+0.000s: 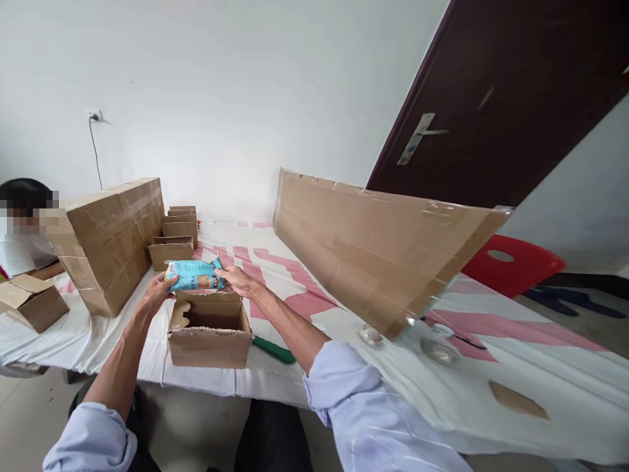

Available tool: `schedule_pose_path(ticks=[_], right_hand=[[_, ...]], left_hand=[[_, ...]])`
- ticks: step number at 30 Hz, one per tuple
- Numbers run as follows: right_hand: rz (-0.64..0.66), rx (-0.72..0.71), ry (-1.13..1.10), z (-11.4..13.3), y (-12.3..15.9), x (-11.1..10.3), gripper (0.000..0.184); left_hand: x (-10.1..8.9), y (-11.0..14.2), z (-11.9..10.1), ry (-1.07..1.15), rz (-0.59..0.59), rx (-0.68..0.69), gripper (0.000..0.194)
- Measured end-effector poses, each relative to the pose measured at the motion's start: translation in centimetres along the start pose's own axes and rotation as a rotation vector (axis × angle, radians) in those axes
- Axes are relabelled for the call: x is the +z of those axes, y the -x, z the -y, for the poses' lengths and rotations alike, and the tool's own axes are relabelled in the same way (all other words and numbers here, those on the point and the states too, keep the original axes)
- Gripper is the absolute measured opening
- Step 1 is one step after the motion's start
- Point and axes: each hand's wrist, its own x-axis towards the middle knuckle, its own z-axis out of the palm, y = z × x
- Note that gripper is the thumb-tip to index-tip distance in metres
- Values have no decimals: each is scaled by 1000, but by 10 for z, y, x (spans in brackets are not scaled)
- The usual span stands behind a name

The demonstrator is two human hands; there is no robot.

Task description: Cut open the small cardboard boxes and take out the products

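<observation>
A blue printed food packet [192, 275] is stretched level between my two hands, just above and behind an open cardboard box [211, 347]. My left hand [160, 288] grips the packet's left end, thumb on top. At its right end, my right hand [236, 279] pinches the crimped edge. The box stands near the table's front edge, and its dark inside shows no contents I can make out. Beside its right side lies a green-handled tool [274, 349], partly hidden by the box.
Stacked cardboard boxes [111, 242] form a wall on the left, with smaller open boxes [177, 229] behind. A cardboard sheet [368, 242] stands at right, near tape rolls [439, 352] and a red stool [514, 262]. Another person [27, 229] sits far left by a box [33, 301].
</observation>
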Motion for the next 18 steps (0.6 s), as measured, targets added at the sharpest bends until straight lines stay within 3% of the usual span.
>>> schedule_pose_path(ticks=[4,7,14,18], right_hand=[[-18,-19,35,2,0,2,40],[-32,-68,39,13,-1,5,39],[-91,-252,31,63,2,7,42],[-92,-534,111,96,22,11,54]], left_hand=[[-1,-1,1,-33,-50,-19,69],[-2,-4,-11,-48,-83,3,71],[-2,-10,-67,-25,-92,169,70],[3,1,-105,6,-20,357,60]])
